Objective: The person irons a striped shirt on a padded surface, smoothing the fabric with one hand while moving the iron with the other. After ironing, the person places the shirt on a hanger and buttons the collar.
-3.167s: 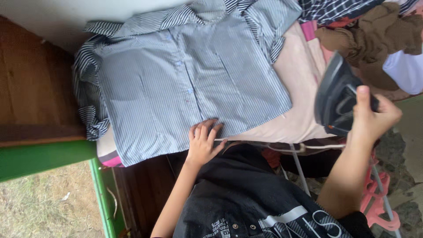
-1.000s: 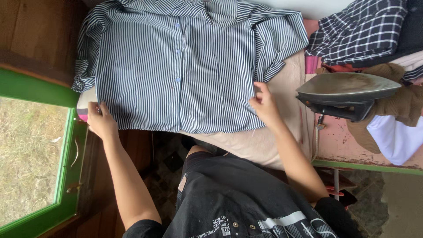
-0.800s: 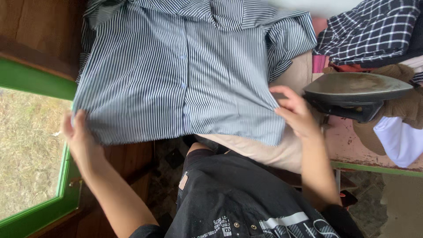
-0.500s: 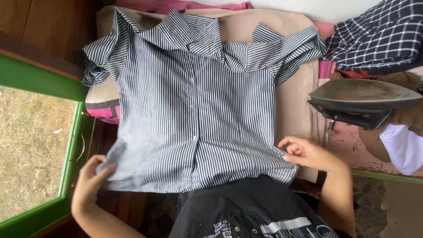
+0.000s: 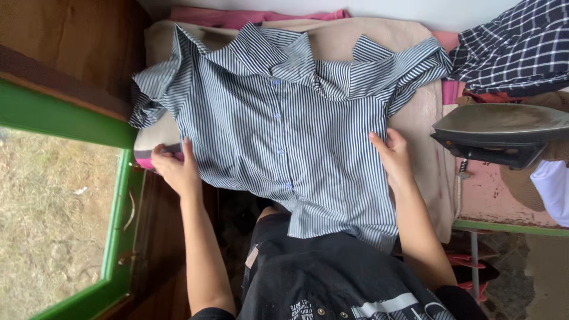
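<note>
Both hands, left (image 5: 175, 169) and right (image 5: 392, 155), press flat a striped shirt (image 5: 290, 136).

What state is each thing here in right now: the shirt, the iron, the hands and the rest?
Shirt: buttoned, spread front up, hem hanging over the near edge.
Collar: open, lying flat.
Iron: set aside at the right, off the shirt.
Left hand: flat on the shirt's left edge.
Right hand: flat on the shirt's right side.
Checked cloth: piled in the far right corner.
</note>
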